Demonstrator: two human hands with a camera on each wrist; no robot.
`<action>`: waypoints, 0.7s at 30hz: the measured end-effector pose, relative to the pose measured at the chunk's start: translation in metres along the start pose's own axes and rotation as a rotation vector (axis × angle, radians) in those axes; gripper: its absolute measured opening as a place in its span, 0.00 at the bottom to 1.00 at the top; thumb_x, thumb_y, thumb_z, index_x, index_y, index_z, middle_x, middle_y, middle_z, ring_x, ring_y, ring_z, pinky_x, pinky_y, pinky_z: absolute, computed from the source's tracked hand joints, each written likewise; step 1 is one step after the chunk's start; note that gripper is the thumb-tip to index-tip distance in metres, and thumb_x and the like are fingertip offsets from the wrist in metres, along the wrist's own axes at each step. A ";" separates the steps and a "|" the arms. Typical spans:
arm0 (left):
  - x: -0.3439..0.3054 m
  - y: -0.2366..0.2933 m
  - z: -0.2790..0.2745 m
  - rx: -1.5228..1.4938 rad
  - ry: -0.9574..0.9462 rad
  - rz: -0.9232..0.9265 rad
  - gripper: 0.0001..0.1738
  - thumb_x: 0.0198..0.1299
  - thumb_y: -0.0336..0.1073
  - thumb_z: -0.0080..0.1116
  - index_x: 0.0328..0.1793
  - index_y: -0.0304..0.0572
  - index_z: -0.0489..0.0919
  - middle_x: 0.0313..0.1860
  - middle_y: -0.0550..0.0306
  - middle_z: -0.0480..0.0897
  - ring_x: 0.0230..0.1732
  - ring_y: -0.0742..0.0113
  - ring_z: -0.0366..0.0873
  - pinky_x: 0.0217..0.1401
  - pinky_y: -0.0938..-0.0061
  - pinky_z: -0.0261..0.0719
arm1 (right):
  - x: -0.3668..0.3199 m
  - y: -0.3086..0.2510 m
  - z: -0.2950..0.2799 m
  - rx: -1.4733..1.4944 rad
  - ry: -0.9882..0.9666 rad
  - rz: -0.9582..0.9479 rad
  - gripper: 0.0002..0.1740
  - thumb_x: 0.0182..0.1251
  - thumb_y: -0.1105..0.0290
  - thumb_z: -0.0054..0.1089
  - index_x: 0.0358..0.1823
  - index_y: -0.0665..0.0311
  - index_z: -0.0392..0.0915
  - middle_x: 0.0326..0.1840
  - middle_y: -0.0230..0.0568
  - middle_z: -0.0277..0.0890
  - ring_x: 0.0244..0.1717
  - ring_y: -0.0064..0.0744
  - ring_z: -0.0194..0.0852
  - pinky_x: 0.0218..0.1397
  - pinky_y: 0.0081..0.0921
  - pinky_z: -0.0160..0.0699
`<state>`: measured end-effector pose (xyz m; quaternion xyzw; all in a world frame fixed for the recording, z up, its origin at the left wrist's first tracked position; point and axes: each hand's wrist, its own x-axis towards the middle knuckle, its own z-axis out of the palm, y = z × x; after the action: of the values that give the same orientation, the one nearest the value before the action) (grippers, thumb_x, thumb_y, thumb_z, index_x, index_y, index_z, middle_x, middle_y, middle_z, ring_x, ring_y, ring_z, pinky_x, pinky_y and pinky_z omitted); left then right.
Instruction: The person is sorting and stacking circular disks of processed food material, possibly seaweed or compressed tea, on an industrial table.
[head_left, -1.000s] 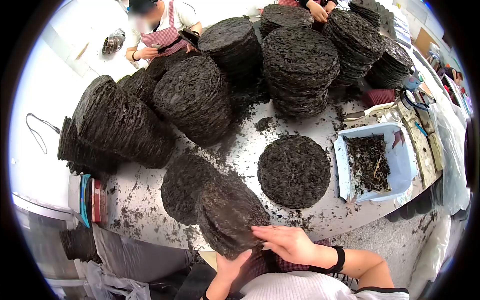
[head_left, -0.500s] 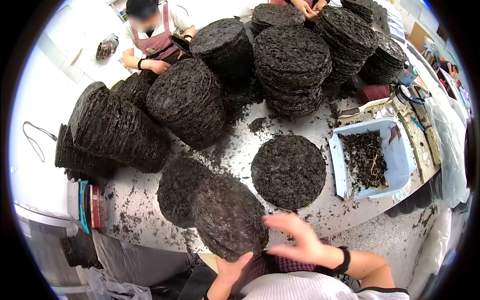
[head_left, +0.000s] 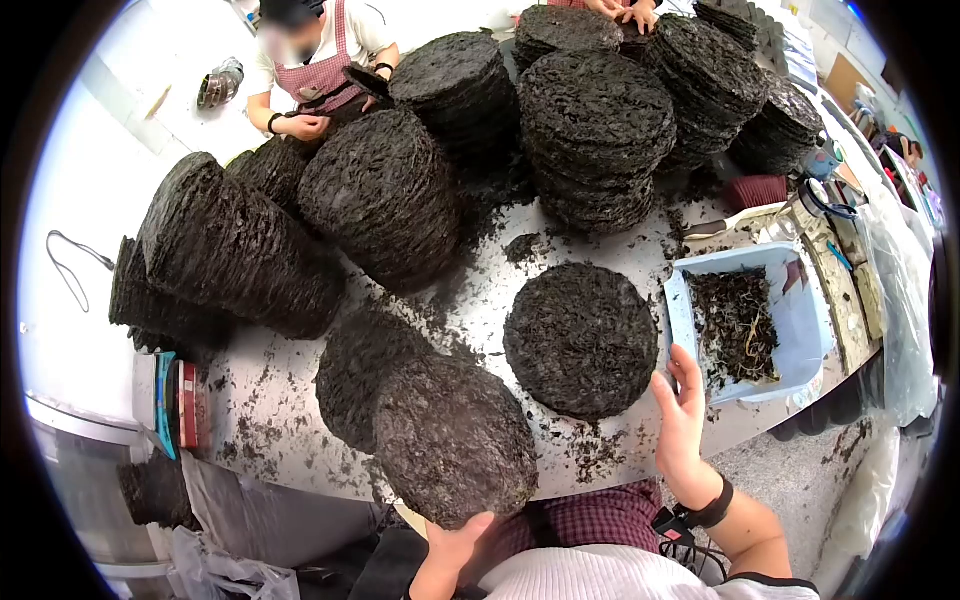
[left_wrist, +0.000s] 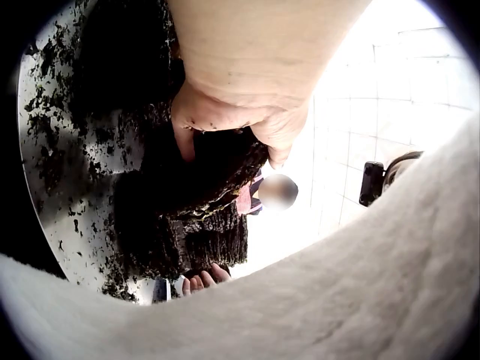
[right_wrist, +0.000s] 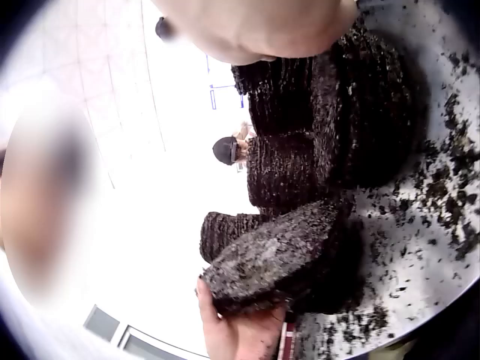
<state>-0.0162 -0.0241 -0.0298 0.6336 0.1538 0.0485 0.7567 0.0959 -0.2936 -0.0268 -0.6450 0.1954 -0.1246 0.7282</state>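
My left hand (head_left: pixel 455 540) grips the near lower edge of a round dark seaweed disc (head_left: pixel 455 440), tilted up at the table's front edge. In the left wrist view my fingers (left_wrist: pixel 225 127) curl round that disc (left_wrist: pixel 202 176). The right wrist view shows the same disc (right_wrist: pixel 274 255) with the left hand's thumb (right_wrist: pixel 214 315) on its edge. My right hand (head_left: pixel 680 410) is open, fingers straight, raised above the table between a flat seaweed disc (head_left: pixel 580 338) and a pale blue tray (head_left: pixel 795 320) of scraps. It holds nothing.
Tall stacks of seaweed discs (head_left: pixel 600 130) crowd the metal table's (head_left: pixel 500 290) far half, and more lean at the left (head_left: pixel 235 250). Loose flakes cover the tabletop. A person in a checked apron (head_left: pixel 320 70) works across the table. Another person's hands (head_left: pixel 620 12) reach in at the top.
My right hand left the tilted disc's top edge and swung right, now hovering open near the blue tray. The left hand keeps holding the tilted disc.
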 end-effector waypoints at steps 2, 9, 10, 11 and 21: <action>0.001 0.002 0.004 0.019 -0.019 -0.014 0.48 0.45 0.35 0.77 0.71 0.36 0.60 0.61 0.52 0.71 0.62 0.56 0.70 0.65 0.59 0.70 | -0.014 -0.011 0.004 -0.122 -0.163 -0.079 0.23 0.65 0.74 0.59 0.62 0.66 0.69 0.62 0.42 0.68 0.60 0.31 0.68 0.62 0.30 0.69; 0.006 0.010 0.026 0.001 -0.113 -0.001 0.36 0.49 0.30 0.74 0.63 0.31 0.68 0.58 0.50 0.75 0.58 0.60 0.74 0.62 0.65 0.73 | -0.058 -0.030 0.054 -0.464 -1.011 -0.662 0.28 0.53 0.69 0.69 0.58 0.67 0.75 0.66 0.49 0.71 0.64 0.43 0.72 0.62 0.31 0.75; 0.008 0.015 0.025 -0.035 -0.097 -0.037 0.34 0.49 0.30 0.74 0.61 0.31 0.69 0.57 0.50 0.76 0.57 0.61 0.75 0.60 0.65 0.74 | -0.058 -0.029 0.055 -0.448 -0.984 -0.701 0.24 0.56 0.72 0.65 0.56 0.67 0.76 0.63 0.46 0.74 0.59 0.41 0.77 0.57 0.27 0.79; 0.009 0.018 0.024 -0.047 -0.102 -0.016 0.34 0.49 0.30 0.74 0.61 0.32 0.70 0.56 0.51 0.77 0.56 0.61 0.75 0.60 0.66 0.74 | -0.056 -0.030 0.055 -0.440 -0.972 -0.652 0.24 0.57 0.73 0.64 0.57 0.67 0.76 0.62 0.47 0.75 0.56 0.41 0.79 0.55 0.27 0.80; 0.016 0.022 0.012 -0.185 0.258 -0.086 0.28 0.61 0.23 0.54 0.69 0.38 0.64 0.62 0.53 0.72 0.60 0.60 0.72 0.64 0.62 0.71 | 0.010 0.001 -0.006 0.188 -0.047 0.282 0.15 0.71 0.68 0.56 0.54 0.68 0.75 0.39 0.28 0.75 0.37 0.18 0.71 0.41 0.20 0.73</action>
<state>0.0050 -0.0268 -0.0098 0.5425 0.2716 0.1108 0.7872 0.1026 -0.3031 -0.0294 -0.5430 0.2544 -0.0236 0.7999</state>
